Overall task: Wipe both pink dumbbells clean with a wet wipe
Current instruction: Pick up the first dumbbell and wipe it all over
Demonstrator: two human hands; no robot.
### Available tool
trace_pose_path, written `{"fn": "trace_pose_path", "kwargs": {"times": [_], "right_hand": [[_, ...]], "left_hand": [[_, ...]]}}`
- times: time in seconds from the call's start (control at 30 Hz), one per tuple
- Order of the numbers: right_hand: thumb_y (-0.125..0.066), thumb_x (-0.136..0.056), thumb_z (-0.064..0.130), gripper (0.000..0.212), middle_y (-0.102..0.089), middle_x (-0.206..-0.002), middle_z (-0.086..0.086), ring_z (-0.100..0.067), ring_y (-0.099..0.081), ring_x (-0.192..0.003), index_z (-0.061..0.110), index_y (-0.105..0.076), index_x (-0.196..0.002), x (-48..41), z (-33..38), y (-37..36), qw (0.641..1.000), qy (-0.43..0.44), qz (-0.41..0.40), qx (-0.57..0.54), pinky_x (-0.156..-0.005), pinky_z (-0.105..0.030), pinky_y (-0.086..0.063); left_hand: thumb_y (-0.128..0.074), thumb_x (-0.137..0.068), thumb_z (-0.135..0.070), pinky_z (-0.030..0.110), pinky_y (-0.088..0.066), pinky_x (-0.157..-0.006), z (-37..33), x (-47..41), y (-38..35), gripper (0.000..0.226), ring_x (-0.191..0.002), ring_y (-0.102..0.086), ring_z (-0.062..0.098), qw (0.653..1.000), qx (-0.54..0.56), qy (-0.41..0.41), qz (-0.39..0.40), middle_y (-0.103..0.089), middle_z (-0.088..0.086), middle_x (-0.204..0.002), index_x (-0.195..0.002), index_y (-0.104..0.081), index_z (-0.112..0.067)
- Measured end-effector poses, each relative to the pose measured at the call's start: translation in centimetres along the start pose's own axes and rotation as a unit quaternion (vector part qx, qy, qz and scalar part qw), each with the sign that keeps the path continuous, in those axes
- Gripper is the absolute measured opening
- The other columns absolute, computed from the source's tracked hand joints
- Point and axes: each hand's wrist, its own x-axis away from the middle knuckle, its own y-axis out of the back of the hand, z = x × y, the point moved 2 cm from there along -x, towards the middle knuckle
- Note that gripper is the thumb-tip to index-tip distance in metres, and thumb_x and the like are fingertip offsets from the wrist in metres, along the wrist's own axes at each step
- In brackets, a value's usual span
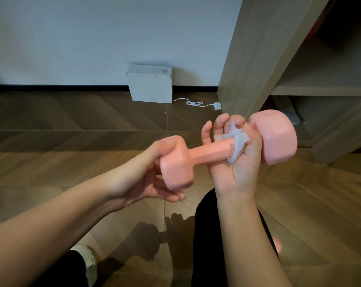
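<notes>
Above my black trouser leg (204, 235), my left hand (146, 177) grips the near head of the pink block-ended dumbbell (208, 151), thumb on top, fingers beneath. My right hand (239, 166), palm up, curls round its handle beside the far head, clamping a crumpled white wet wipe (238, 142) there. Beyond, a white rectangular box (149, 88) stands on the brown wooden floor (72, 121), at its wall edge

A pink dumbbell (208, 151) with blocky, faceted heads and a thick angular bar is held in the air above the floor, lying almost level with its right head a little higher. The left hand (154, 172) grips its left head. A crumpled white wet wipe (237, 143) is wrapped against the bar beside the right head, inside the right hand (237, 162).
</notes>
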Motion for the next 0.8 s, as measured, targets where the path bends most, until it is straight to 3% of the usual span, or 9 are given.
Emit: {"fn": "trace_pose_path", "kwargs": {"times": [0.1,0.2,0.27,0.33,0.4,0.47,0.6,0.7,0.8], "right_hand": [[-0.088,-0.055,0.014,0.045,-0.057,-0.085,0.002,-0.018,-0.059,-0.101,0.016,-0.056,-0.087,-0.2,-0.1,0.4,1.0,-0.025,0.007,0.014,-0.1,-0.049,-0.045],[-0.07,-0.074,0.013,0.012,-0.064,-0.086,0.002,-0.018,-0.063,-0.102,0.016,-0.059,-0.079,-0.1,-0.7,0.4,0.993,-0.048,-0.009,0.106,-0.106,-0.055,-0.041],[-0.067,-0.076,0.013,0.006,-0.069,-0.09,0.001,-0.017,-0.065,-0.102,0.017,-0.063,-0.078,0.3,-1.7,0.2,0.984,-0.056,-0.006,0.172,-0.107,-0.055,-0.042],[-0.069,-0.076,0.017,0.006,-0.07,-0.101,0.0,-0.017,-0.064,-0.103,0.019,-0.069,-0.081,0.9,-2.6,0.1,0.959,-0.072,0.01,0.272,-0.098,-0.051,-0.049],[-0.071,-0.072,0.031,0.022,-0.067,-0.114,0.001,-0.02,-0.064,-0.104,0.022,-0.072,-0.093,1.5,-3.2,-0.1,0.925,-0.111,0.028,0.362,-0.076,-0.042,-0.057],[-0.072,-0.068,0.04,0.035,-0.066,-0.119,0.002,-0.02,-0.066,-0.105,0.028,-0.072,-0.101,1.7,-3.4,-0.1,0.905,-0.142,0.026,0.4,-0.065,-0.035,-0.057],[-0.072,-0.074,0.04,0.034,-0.066,-0.112,0.004,-0.018,-0.07,-0.092,0.028,-0.069,-0.105,1.7,-3.3,0.1,0.903,-0.144,0.052,0.401,-0.055,-0.038,-0.056],[-0.067,-0.08,0.032,0.017,-0.068,-0.093,0.007,-0.014,-0.071,-0.078,0.027,-0.067,-0.097,1.6,-3.3,0.4,0.932,-0.151,0.061,0.322,-0.052,-0.034,-0.054],[-0.069,-0.074,0.027,0.01,-0.068,-0.083,0.006,-0.008,-0.068,-0.075,0.023,-0.07,-0.083,1.2,-3.2,0.6,0.96,-0.148,0.024,0.235,-0.058,-0.03,-0.055]], "left_hand": [[-0.058,-0.072,-0.071,0.033,-0.059,-0.058,0.0,0.2,-0.1,0.084,-0.068,-0.068,0.034,0.996,0.038,0.076,0.031,-0.065,0.027,-0.088,-0.125,-0.056,-0.006],[-0.053,-0.074,-0.069,0.033,-0.057,-0.055,0.0,0.3,-0.2,0.08,-0.061,-0.062,0.031,0.996,0.06,0.061,0.039,-0.062,0.028,-0.086,-0.123,-0.056,-0.005],[-0.046,-0.079,-0.068,0.031,-0.053,-0.05,-0.2,0.2,-0.5,0.079,-0.057,-0.058,0.029,0.997,0.056,0.03,0.045,-0.06,0.028,-0.083,-0.12,-0.057,-0.002],[-0.041,-0.084,-0.069,0.03,-0.051,-0.048,-0.5,0.0,-1.0,0.077,-0.055,-0.056,0.028,0.996,0.057,0.0,0.066,-0.058,0.027,-0.082,-0.112,-0.062,0.0],[-0.038,-0.086,-0.066,0.03,-0.049,-0.048,-0.8,-0.1,-1.3,0.073,-0.054,-0.054,0.029,0.994,0.064,-0.024,0.087,-0.057,0.025,-0.08,-0.112,-0.064,-0.003],[-0.038,-0.086,-0.065,0.032,-0.047,-0.049,-1.0,-0.1,-1.5,0.068,-0.054,-0.053,0.029,0.992,0.068,-0.043,0.094,-0.058,0.024,-0.078,-0.113,-0.066,-0.009],[-0.036,-0.09,-0.06,0.033,-0.051,-0.051,-1.1,0.1,-1.2,0.065,-0.061,-0.06,0.033,0.992,0.063,-0.06,0.093,-0.062,0.025,-0.084,-0.119,-0.061,-0.007],[-0.038,-0.088,-0.059,0.034,-0.054,-0.054,-1.0,-0.1,-1.1,0.067,-0.067,-0.062,0.032,0.993,0.019,-0.076,0.087,-0.062,0.026,-0.089,-0.119,-0.058,-0.003],[-0.04,-0.086,-0.059,0.036,-0.054,-0.057,-0.7,-0.4,-1.1,0.063,-0.065,-0.059,0.029,0.995,0.0,-0.077,0.069,-0.063,0.024,-0.087,-0.11,-0.062,-0.005]]}}
